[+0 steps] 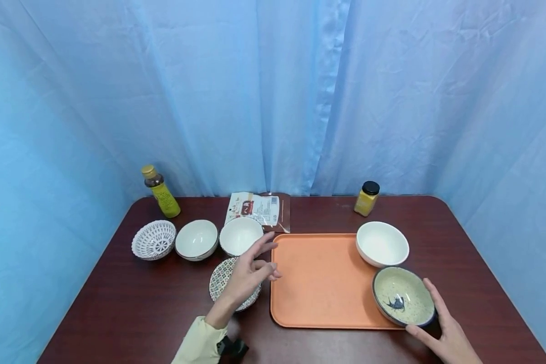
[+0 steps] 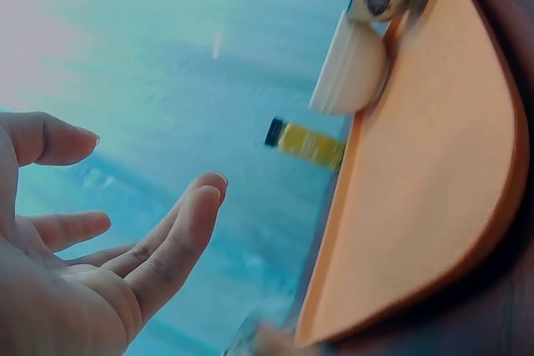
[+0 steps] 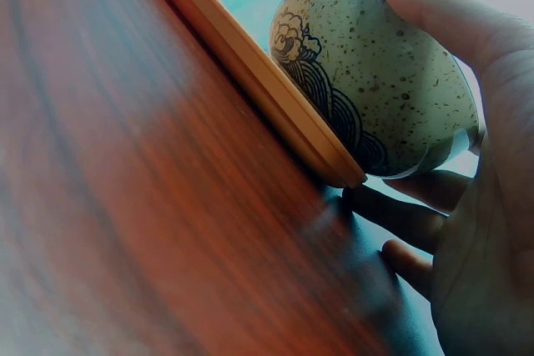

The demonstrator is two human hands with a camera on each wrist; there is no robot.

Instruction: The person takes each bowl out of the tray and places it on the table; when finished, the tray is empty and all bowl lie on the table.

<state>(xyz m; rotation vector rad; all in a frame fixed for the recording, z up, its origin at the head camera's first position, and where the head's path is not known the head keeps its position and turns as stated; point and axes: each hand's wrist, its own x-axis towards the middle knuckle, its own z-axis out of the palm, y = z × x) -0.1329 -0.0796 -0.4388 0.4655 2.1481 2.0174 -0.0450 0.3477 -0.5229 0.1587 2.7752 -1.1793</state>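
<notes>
At the tray's right end my right hand [image 1: 450, 331] holds a speckled green bowl [image 1: 398, 293] with a dark fish painted inside. Its thumb lies against the near side and the fingers reach round the right side. In the right wrist view the bowl [image 3: 367, 81] shows a blue wave pattern over the rim of the orange tray [image 3: 317, 139]. My left hand [image 1: 245, 278] hovers by the tray's left edge, fingers loosely spread and holding nothing. It partly hides a patterned bowl [image 1: 220, 280] below it. A white bowl [image 1: 382, 243] sits right behind the speckled one.
Left of the tray stand a white lattice bowl [image 1: 153, 240] and two white bowls, one middle [image 1: 196, 239] and one nearer the tray [image 1: 240, 235]. Behind are a green-labelled bottle [image 1: 164, 197], a food packet [image 1: 268, 210] and a yellow jar [image 1: 366, 198] with a black lid.
</notes>
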